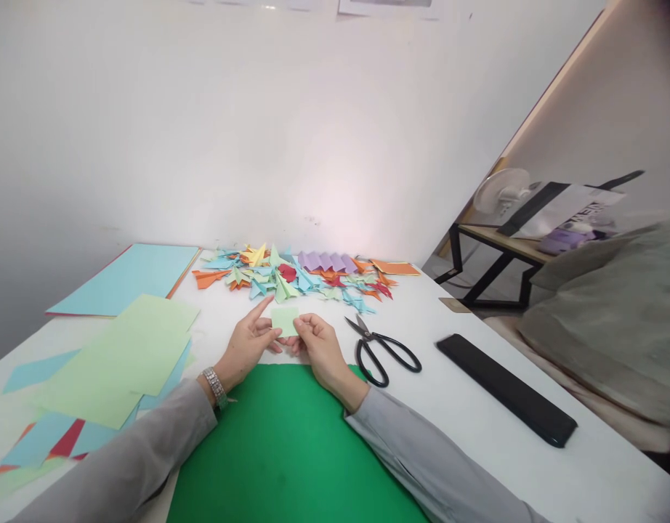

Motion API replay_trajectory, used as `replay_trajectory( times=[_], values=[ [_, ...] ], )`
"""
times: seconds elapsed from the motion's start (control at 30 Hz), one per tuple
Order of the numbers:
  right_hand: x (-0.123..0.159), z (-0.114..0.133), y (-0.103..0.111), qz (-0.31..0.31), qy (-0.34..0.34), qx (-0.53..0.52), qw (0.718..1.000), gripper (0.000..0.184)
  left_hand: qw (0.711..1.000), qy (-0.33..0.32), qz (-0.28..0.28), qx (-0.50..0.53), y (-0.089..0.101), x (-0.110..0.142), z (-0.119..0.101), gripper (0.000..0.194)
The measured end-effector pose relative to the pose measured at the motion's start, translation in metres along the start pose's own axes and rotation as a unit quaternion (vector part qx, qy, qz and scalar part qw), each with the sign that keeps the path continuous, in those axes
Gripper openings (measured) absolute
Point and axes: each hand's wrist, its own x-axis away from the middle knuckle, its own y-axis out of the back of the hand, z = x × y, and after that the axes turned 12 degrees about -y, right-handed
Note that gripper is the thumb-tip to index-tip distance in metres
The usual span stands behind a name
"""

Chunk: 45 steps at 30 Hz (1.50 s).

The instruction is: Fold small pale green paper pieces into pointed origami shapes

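A small square of light green paper (pixel 285 321) is held up between my two hands, just past the far edge of a green sheet (pixel 296 443). My left hand (pixel 246 344) pinches its lower left side with the thumb, the index finger stretched out away from it. On the right edge, my right hand (pixel 316 341) grips the paper between thumb and fingers. Black-handled scissors (pixel 370 341) lie with blades parted, to the right of my right hand. Behind the paper is a pile of folded paper shapes (pixel 283 280) in several colours.
Large light green sheets (pixel 117 363) and coloured offcuts lie at the left, with a stack of blue sheets (pixel 131 276) behind. A long black case (pixel 503 388) rests near the table's right edge. Orange paper (pixel 394 268) lies by the wall. A fan (pixel 501 192) stands on another table.
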Motion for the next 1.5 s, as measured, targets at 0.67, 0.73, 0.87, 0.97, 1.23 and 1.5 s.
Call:
replay_trajectory(
  times=[0.67, 0.73, 0.87, 0.97, 1.23, 1.5],
  values=[
    [-0.0017, -0.0025, 0.0022, 0.018, 0.013, -0.014, 1.000, 0.024, 0.998, 0.011, -0.057, -0.036, 0.0010, -0.0004, -0.0011, 0.041],
    [0.0001, -0.0010, 0.0017, 0.012, 0.014, -0.007, 1.000, 0.025, 0.997, 0.010, -0.065, -0.043, 0.0010, -0.0003, -0.0010, 0.040],
    [0.0037, 0.0024, 0.0006, -0.002, 0.029, -0.005, 1.000, 0.034, 0.997, 0.018, -0.065, -0.034, 0.0025, 0.0000, 0.0003, 0.040],
    [0.0048, 0.0040, 0.0007, -0.003, 0.047, -0.003, 0.999, 0.035, 0.998, 0.025, -0.061, -0.018, 0.0031, 0.0002, 0.0008, 0.040],
    [0.0063, 0.0038, 0.0022, 0.015, 0.078, 0.112, 0.991, 0.018, 0.999, 0.018, -0.045, 0.002, 0.0013, -0.0002, -0.0010, 0.032],
    [0.0042, 0.0029, 0.0023, -0.043, 0.064, 0.095, 0.992, 0.013, 0.997, 0.014, -0.074, -0.029, 0.0007, -0.0022, 0.0003, 0.017]
  ],
)
